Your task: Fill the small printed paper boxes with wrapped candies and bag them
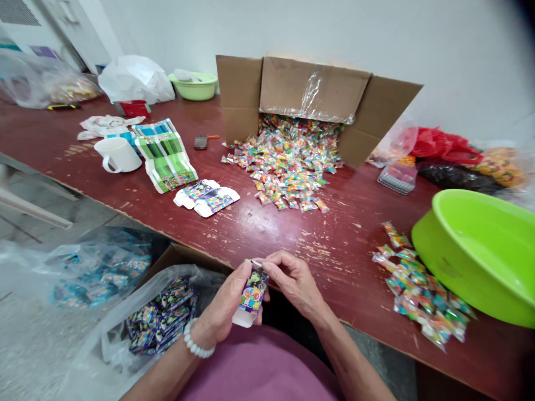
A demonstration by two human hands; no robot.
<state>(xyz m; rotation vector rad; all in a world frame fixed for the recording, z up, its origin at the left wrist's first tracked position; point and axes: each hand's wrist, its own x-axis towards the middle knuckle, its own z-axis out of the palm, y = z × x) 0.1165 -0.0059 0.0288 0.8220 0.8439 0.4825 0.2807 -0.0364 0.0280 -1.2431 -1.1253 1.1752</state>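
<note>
A small printed candy box (253, 289), dark purple with cartoon pictures, is held upright at the table's front edge. My left hand (228, 298), with a white bead bracelet on the wrist, wraps round its side. The fingers of my right hand (292, 278) pinch at the box's top end, where a white flap edge shows. At the lower end a white flap hangs out. Flat unfolded purple boxes (208, 197) lie on the table ahead and to the left. Below my left forearm, a plastic-lined carton holds several similar purple boxes (163, 317).
Wrapped candies (292, 161) spill from a cardboard carton (315, 89) at the back. More candies (422, 289) lie beside a green basin (480, 262) on the right. A white mug (118, 155) and green printed sheets (167, 159) stand left; a bag of blue packets (100, 275) is below.
</note>
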